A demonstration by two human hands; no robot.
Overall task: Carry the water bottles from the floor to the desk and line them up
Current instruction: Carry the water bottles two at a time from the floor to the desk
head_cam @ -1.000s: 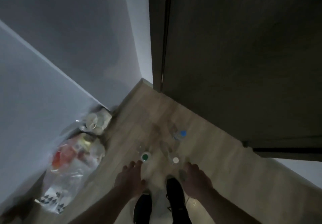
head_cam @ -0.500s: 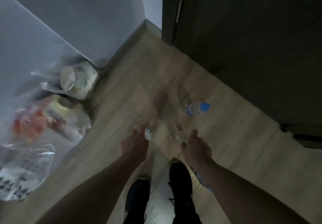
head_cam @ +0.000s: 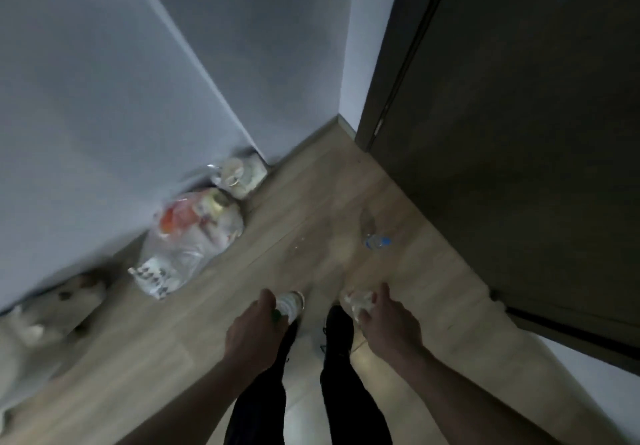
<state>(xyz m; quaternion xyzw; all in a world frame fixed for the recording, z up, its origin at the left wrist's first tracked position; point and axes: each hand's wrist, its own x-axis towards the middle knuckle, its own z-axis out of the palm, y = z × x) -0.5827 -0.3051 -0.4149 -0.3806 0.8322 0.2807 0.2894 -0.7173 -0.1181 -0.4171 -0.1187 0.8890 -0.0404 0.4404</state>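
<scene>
Two bottles are held above the floor.
One bottle (head_cam: 290,306) is gripped by the left hand (head_cam: 254,332), another (head_cam: 360,301) by the right hand (head_cam: 386,321); a third bottle (head_cam: 375,241) is left lying beyond the right hand.

Head camera looks steeply down at floor (head_cam: 311,236).

- Pretty dim in here, everything's got a grey-blue cast.
- Floor (head_cam: 408,292) is light wood-look planks, running diagonally through the shot.
- Plain pale wall (head_cam: 114,98) on the left, meeting another wall at a corner further back.
- Big dark door (head_cam: 540,126) fills the right side, with its dark frame (head_cam: 384,74) next to a thin strip of white wall.
- A low skirting board (head_cam: 308,139) runs along the bottom of the back wall.
</scene>
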